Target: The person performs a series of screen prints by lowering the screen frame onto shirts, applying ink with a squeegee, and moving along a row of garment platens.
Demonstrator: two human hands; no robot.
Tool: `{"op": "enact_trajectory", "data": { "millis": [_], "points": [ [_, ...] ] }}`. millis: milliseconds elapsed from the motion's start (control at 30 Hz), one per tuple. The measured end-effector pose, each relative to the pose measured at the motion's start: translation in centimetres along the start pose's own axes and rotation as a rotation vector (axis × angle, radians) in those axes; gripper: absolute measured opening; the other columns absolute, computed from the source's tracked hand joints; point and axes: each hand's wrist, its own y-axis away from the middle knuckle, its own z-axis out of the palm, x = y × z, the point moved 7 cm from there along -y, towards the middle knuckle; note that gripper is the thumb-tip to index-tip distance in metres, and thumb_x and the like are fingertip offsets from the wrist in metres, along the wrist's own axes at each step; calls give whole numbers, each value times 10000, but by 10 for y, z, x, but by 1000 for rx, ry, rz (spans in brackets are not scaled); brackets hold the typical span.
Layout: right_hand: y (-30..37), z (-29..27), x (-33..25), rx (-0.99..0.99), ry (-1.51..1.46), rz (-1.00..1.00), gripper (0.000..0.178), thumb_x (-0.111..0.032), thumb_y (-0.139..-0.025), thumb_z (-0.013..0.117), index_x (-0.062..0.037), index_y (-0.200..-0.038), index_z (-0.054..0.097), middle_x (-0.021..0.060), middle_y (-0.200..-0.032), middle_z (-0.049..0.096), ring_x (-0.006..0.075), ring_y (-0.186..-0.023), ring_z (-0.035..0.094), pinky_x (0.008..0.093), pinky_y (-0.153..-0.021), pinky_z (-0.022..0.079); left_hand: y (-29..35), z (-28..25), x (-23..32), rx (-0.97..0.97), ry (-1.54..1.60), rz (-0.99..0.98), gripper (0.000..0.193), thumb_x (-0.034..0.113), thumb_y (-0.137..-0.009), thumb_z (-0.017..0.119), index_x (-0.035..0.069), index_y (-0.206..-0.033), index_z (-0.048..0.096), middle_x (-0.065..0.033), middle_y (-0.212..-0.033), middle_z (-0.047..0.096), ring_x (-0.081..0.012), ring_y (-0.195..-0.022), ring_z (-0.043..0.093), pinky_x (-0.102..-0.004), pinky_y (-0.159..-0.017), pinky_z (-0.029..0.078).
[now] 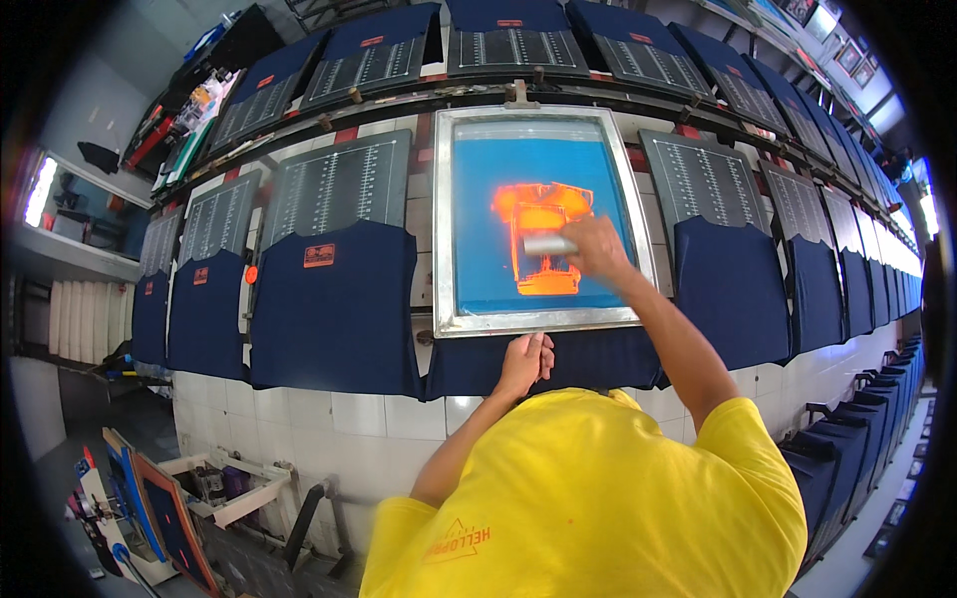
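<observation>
Long tiled surface, rows of navy shirts on boards.
Right hand (596, 246) closed on squeegee (549, 244), long axis left-right, over orange ink on screen frame (543, 320). Left hand (525, 363), fingers curled, holds nothing, rests on the near shirt (598, 361).

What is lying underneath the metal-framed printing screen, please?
A dark blue garment lies under the screen frame; only its lower edge shows, under the left hand. The rest is covered by the blue mesh.

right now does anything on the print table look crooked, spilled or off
Nothing stands out. The metal-framed screen sits square on the navy cloth, its orange ink stays inside the design, the right hand holds a squeegee, and the left hand presses the cloth's front edge.
</observation>
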Motion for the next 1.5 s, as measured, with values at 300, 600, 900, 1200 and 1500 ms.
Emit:
{"op": "enact_trajectory", "data": {
  "millis": [300,600,900,1200,1500],
  "points": [
    [56,-28,-45,165,-46,-52,434,-53,-633,776,-102,-1043,642,39,-995,682,253,-928,617,411,-758,412,-3,0,-1,-17,-23,-5,353,284,-1106,384,8,-985,568,-69,-676,609,-133,-450,531,-254,-380,354],
    [78,-17,-68,110,51,-72,440,-107,-654,788,-99,-1064,629,41,-1087,665,236,-997,611,403,-798,423,3,1,3,-4,-47,-7,383,289,-1116,365,-1,-980,576,-67,-668,610,-123,-459,541,-248,-390,365],
    [-26,1,9,194,100,9,336,-85,-707,749,-128,-1033,678,46,-984,688,253,-927,627,426,-800,440,-4,-3,-4,-32,-24,23,372,303,-1109,381,15,-983,579,-55,-690,618,-117,-472,549,-244,-397,371],
    [24,-17,-20,225,-25,-32,415,-74,-667,755,-114,-1070,667,48,-973,683,261,-913,616,427,-768,421,-11,-13,-14,-32,174,-267,326,282,-1105,432,14,-1019,597,-38,-754,620,-119,-572,554,-250,-507,418],
    [97,4,-69,41,64,-36,540,-158,-682,778,-87,-1190,609,64,-1301,610,252,-1149,561,414,-861,431,-5,-12,-6,-126,214,-313,217,195,-1077,492,8,-1095,602,-36,-822,614,-91,-679,521,-207,-596,424]
  ]
}}
